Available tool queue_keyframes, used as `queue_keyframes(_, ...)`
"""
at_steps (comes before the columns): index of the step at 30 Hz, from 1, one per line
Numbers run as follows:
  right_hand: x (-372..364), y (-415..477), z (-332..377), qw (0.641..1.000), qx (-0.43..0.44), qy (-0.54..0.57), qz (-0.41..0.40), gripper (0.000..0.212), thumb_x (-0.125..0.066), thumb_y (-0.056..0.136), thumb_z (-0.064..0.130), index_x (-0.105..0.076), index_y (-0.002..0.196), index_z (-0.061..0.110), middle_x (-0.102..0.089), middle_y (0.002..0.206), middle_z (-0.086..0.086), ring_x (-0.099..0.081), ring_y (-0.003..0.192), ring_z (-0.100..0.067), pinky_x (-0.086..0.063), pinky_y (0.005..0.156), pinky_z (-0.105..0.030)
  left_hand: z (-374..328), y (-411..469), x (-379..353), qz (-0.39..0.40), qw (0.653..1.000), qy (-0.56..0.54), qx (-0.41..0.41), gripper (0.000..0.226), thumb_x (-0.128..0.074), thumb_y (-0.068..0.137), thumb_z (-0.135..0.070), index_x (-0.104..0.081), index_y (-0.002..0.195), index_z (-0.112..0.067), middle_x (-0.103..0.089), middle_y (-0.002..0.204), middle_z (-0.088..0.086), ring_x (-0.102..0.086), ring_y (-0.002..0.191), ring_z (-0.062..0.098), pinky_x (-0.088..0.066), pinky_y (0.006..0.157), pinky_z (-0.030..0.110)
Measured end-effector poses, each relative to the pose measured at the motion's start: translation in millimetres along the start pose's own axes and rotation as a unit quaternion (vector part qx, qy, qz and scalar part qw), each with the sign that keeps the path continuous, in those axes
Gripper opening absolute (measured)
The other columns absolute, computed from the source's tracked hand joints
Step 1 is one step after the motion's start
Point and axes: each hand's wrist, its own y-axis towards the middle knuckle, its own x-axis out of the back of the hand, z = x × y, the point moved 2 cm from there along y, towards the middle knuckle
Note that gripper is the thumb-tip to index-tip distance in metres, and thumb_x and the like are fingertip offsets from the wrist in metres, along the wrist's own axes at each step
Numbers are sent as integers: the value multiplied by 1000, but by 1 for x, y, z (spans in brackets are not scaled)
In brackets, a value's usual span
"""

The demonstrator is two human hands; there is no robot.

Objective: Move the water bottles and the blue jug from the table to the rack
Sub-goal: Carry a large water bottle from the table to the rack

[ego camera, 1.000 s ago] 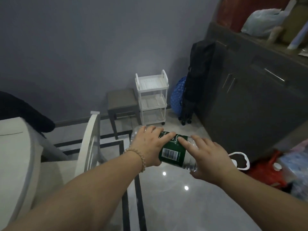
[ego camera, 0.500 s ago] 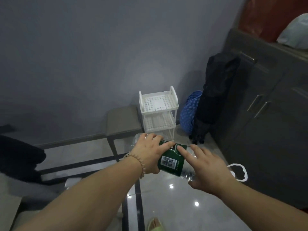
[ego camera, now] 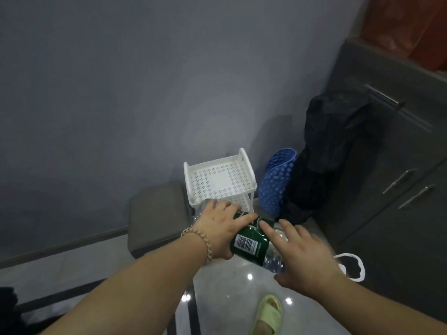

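Note:
I hold a clear water bottle point(ego camera: 251, 245) with a dark green label and a barcode, lying nearly sideways in front of me. My left hand point(ego camera: 221, 228), a bead bracelet on its wrist, grips the bottle's upper half from the left. My right hand point(ego camera: 306, 256) rests its fingers on the bottle's lower half from the right. Just beyond the hands stands the white tiered rack point(ego camera: 217, 181) against the grey wall, its perforated top shelf bare. The lower shelves are mostly hidden behind my left hand. No blue jug or table is in view.
A grey stool point(ego camera: 157, 213) stands left of the rack. Right of it lean a blue dotted mat point(ego camera: 275, 180) and a black bag point(ego camera: 321, 160), against a dark cabinet point(ego camera: 391, 180). My foot in a green slipper point(ego camera: 268, 315) is on the glossy floor.
I have walked toward the rack, which now looks larger and closer. The chair at left has left view. Both hands keep the same hold on the bottle.

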Motion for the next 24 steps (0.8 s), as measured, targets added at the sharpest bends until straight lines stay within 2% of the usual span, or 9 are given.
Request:
queue_keyframes(4, -1, 73, -27, 1000, -7, 20, 1, 121, -81, 35, 52, -30, 142, 30, -58, 121, -15, -60, 92, -34, -53, 65, -45, 40, 64, -1, 27, 1000, 8, 8, 101, -74, 65, -56, -11, 142, -39, -34, 142, 5, -30, 129, 28, -19, 109, 56)
queue_keyframes(10, -11, 149, -44, 997, -36, 62, 2, 119, -83, 35, 47, -33, 141, 28, -58, 121, -17, -60, 92, -37, -52, 67, -48, 94, 136, -14, 23, 998, 43, -35, 97, -73, 63, -60, -13, 137, -40, -40, 136, 5, -35, 126, 29, -23, 106, 55)
queue_keyframes(17, -34, 219, -33, 988, -110, 110, 19, 126, -83, 38, 52, -22, 146, 27, -54, 123, -19, -57, 94, -38, -53, 70, -48, 157, 210, -43, 50, 985, 80, -143, 93, -69, 67, -55, -11, 139, -39, -40, 136, 6, -36, 125, 30, -25, 106, 54)
queue_keyframes(20, -46, 255, -18, 977, -160, 141, 29, 125, -84, 39, 53, -23, 145, 26, -53, 123, -20, -56, 97, -40, -53, 71, -48, 191, 243, -66, 62, 974, 91, -200, 95, -69, 67, -54, -8, 139, -40, -39, 138, 6, -35, 126, 30, -24, 106, 53)
queue_keyframes(24, -61, 289, 0, 963, -214, 161, 32, 122, -85, 44, 51, -22, 145, 24, -52, 125, -21, -56, 98, -38, -53, 71, -48, 220, 279, -90, 77, 953, 103, -274, 98, -74, 62, -52, -17, 141, -39, -41, 137, 6, -37, 125, 31, -25, 105, 54)
